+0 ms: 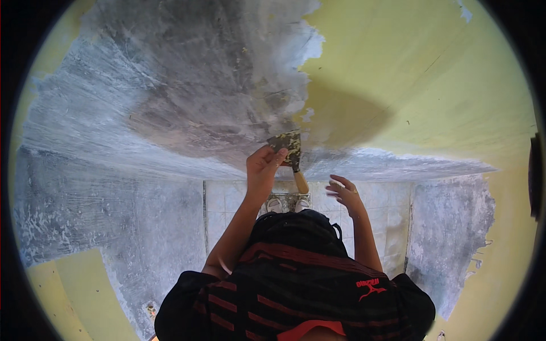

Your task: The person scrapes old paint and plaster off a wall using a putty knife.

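Note:
My left hand [261, 172] pinches a putty knife [294, 145] by its broad blade, with thumb and fingers closed on the metal. The blade is dark and speckled with yellow paint flakes. Its pale wooden handle [301, 183] points down toward me, held by neither hand. To the right of the handle, my right hand [345, 194] is in the air with its fingers apart and nothing in them. Just beyond the knife rises the wall, part bare grey plaster [199, 96], part yellow paint [409, 74], with a ragged edge between them.
Side walls stand close on the left [114, 216] and right [443, 233], both partly grey and partly yellow. Pale floor tiles [378, 221] lie below, where my feet [275, 206] show near the wall's base. A dark object [535, 176] is at the far right rim.

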The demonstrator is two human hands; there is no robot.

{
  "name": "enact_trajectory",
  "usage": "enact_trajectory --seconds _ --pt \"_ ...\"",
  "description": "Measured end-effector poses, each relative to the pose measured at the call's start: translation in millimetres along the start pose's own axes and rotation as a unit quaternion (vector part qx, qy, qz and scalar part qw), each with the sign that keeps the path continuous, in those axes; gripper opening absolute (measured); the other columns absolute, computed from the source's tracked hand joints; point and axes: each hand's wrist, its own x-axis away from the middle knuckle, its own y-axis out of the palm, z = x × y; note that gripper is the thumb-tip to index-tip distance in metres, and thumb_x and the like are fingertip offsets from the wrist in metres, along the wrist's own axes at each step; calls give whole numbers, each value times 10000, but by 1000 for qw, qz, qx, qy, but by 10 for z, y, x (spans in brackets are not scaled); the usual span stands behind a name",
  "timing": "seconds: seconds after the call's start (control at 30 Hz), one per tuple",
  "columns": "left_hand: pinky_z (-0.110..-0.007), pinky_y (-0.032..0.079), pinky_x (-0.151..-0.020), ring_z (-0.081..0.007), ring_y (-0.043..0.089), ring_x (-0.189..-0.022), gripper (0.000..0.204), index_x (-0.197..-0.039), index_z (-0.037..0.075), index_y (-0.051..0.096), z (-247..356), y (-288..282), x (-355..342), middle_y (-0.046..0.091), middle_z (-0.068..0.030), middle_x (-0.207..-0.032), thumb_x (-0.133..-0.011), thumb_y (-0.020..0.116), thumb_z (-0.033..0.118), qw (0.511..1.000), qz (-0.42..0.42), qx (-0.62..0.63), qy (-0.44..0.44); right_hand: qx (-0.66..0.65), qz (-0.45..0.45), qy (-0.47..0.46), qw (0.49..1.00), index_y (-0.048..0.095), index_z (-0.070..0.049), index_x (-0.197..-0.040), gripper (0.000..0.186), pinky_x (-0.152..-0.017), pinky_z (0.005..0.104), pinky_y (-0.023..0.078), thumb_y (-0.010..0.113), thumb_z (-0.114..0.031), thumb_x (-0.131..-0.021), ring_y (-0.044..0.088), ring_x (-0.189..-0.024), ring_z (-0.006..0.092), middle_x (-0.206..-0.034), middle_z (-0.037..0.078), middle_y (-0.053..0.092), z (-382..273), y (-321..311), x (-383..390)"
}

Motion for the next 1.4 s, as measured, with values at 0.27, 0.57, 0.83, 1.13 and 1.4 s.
enact_trajectory --seconds 0.27,0.57,0.83,1.13,1.4 --pt "-227 280 -544 -2 367 -622 269 -774 41 606 -21 99 -155 497 84 -656 -961 755 163 996 -64 -61 16 -209 -124 -167 956 586 35 -1323 510 -910 381 562 447 -400 -1093 704 -1017 236 -1176 178 707 -1198 716 480" --pt "-204 292 -550 10 421 -633 250 -785 30 622 165 166 -271 577 71 -682 -970 740 152 997 -74 6 19 -223 -80 -189 953 581 -56 -1008 382 -413 239 283 420 -387 -1110 379 -460 64 -611 -6 474 -1430 1055 450" --pt "-216 306 -551 1 403 -642 370 -692 19 627 -5 81 -422 514 88 -653 -995 715 211 994 -79 -62 48 -217 42 -223 950 548 -82 -848 353 -456 225 310 506 -332 -1093 405 -512 40 -619 -49 461 -1285 1266 268" --pt "-228 429 -558 -19 417 -616 343 -761 -28 702 88 158 -422 491 70 -638 -986 727 230 995 -56 -44 74 -261 67 -237 933 545 -97 -836 359 -414 210 267 503 -343 -1093 358 -465 16 -604 -68 449 -1257 1430 176" --pt "-229 405 -526 -25 410 -595 356 -715 -41 685 148 177 -422 481 65 -613 -963 753 205 996 -33 -56 69 -293 71 -224 927 555 -87 -855 331 -405 204 254 508 -309 -1095 350 -450 10 -601 -77 451 -1353 1463 273"
